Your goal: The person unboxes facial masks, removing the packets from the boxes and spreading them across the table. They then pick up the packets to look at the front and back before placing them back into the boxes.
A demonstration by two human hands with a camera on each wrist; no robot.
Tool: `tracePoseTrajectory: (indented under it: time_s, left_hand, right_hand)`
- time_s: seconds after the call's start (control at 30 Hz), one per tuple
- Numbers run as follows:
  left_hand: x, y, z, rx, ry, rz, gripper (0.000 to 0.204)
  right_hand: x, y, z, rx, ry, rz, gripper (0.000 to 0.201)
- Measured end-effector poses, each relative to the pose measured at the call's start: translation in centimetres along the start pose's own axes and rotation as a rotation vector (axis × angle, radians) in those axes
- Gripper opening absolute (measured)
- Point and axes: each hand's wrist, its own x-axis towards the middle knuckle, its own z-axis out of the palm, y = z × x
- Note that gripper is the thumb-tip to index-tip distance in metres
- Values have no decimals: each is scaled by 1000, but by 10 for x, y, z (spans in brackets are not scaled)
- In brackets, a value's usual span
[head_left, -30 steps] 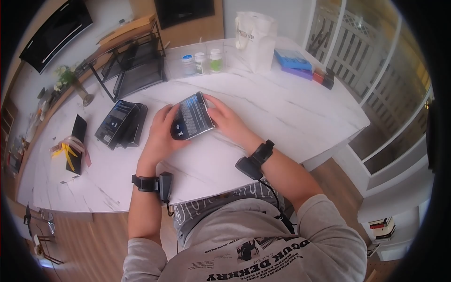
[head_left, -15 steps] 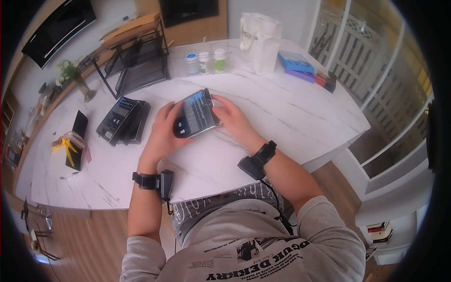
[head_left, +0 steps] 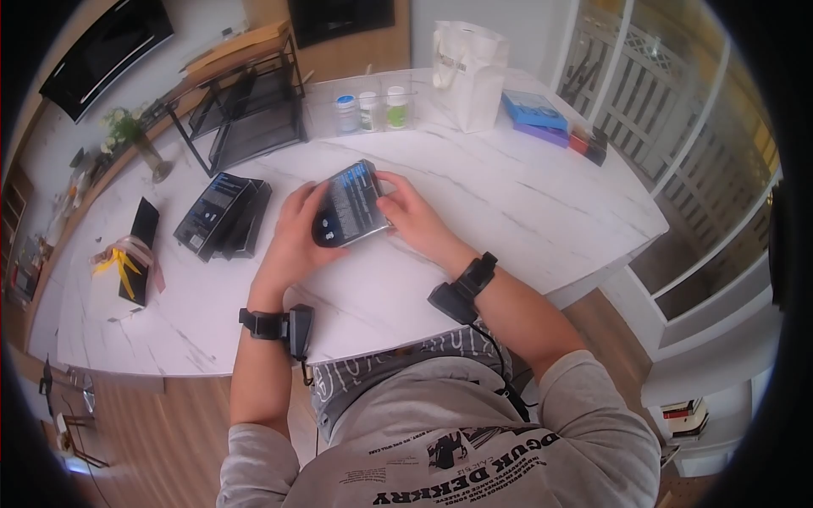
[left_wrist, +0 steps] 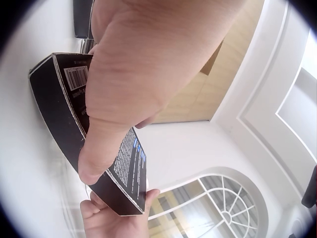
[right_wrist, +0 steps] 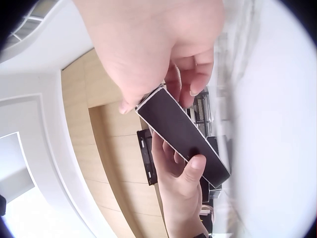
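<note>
A flat black box with white and blue print is held above the marble-patterned table, tilted. My left hand grips its left part, thumb along the near side, which is plain black in the right wrist view. At the box's right end, my right hand pinches the edge, thumb on one face and fingers curled behind. A barcode shows near my left thumb in the left wrist view. Left of my hands lie more similar black boxes, stacked askew.
A black-and-white box with ribbons stands at far left. Behind are a black mesh tray rack, a clear organizer with white bottles, a white paper bag and a blue box on a purple one.
The right end of the box, where an edge stuck out half a second ago, now looks flatter. My right hand has drawn slightly inward; my left grip stays the same.
</note>
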Motion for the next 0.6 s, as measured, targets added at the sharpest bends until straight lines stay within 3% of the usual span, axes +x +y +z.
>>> tracePoseTrajectory:
  time_s: [0.17, 0.27, 0.6]
  left_hand:
    - [-2, -1, -2, -45, -10, -6, 104]
    - [-2, -4, -2, -42, -21, -15, 103]
    - [-2, -4, -6, -40, 7, -53, 104]
  right_hand:
    - [1, 0, -1, 156, -10, -44, 43]
    - [1, 0, 1, -13, 9, -32, 43]
    - [1, 0, -2, 88, -9, -27, 43]
